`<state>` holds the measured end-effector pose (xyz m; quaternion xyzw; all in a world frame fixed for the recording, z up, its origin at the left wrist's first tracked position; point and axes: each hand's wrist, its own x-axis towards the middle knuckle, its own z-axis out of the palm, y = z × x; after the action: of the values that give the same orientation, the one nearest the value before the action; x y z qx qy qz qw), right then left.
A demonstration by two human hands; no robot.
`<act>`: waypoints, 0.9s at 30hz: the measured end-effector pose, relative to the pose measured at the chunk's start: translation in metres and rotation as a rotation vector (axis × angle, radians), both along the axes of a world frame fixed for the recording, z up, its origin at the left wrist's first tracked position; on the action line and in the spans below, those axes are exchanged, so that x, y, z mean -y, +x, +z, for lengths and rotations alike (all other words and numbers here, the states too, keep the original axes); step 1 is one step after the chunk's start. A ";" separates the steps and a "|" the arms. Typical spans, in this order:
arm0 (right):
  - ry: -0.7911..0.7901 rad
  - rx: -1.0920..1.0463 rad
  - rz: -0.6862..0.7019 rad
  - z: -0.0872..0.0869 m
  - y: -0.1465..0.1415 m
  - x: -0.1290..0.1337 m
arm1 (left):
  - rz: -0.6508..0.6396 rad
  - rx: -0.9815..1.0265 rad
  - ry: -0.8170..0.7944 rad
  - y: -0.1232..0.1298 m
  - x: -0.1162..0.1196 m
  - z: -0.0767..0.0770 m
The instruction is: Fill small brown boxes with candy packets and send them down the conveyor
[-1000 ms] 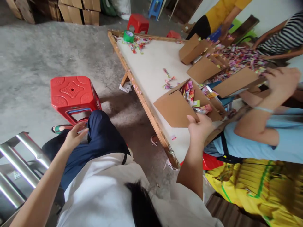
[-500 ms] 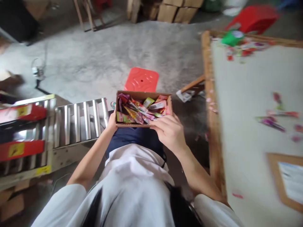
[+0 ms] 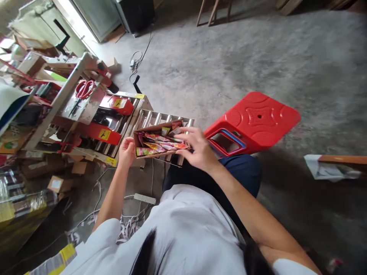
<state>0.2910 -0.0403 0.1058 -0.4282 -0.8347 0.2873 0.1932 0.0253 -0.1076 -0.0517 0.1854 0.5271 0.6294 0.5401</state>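
Observation:
An open cardboard box [image 3: 155,154] is held in front of my body, tilted, over the end of a roller conveyor [image 3: 156,117]. Colourful slim wrapped packets [image 3: 160,144] fill it in a loose pile. My left hand [image 3: 127,150] grips the box's left end, its fingers bent around the edge. At the right end, my right hand [image 3: 197,148] has its fingers over the top of the packets and its thumb by the near edge, holding the box there.
Right of the box stands a red plastic stool [image 3: 259,116]. The conveyor leads left to a taping machine with red parts [image 3: 106,133] and red-handled scissors [image 3: 85,89]. Cables and a power strip [image 3: 145,198] lie on the floor.
The view has turned left; the table has left the picture. The box has moved from in front of the stool to over the conveyor's end. My right fingers have shifted over the packets.

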 end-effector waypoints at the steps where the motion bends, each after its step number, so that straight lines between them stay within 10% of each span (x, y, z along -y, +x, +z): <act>1: -0.083 -0.064 -0.081 0.002 0.007 -0.007 | -0.034 0.003 0.027 -0.007 0.000 0.003; 7: -0.815 0.097 -0.012 -0.007 0.013 -0.054 | -0.605 -0.287 0.098 -0.014 -0.021 0.038; 14: -0.378 1.006 0.344 -0.035 -0.060 -0.070 | -1.096 -1.128 0.066 0.022 -0.069 0.047; 17: -0.335 1.092 0.433 -0.033 -0.070 -0.069 | -1.166 -1.213 0.061 0.021 -0.072 0.055; 22: -0.662 0.833 0.450 -0.019 -0.044 -0.076 | -1.290 -0.807 0.145 -0.006 -0.053 0.071; 27: -0.857 0.600 0.418 -0.020 -0.023 -0.080 | -1.115 -0.740 0.218 -0.016 -0.040 0.065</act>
<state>0.2675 0.0400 0.0857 -0.3568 -0.7289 0.4984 -0.3051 0.0091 -0.0677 0.0129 0.6861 0.4362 0.2016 0.5462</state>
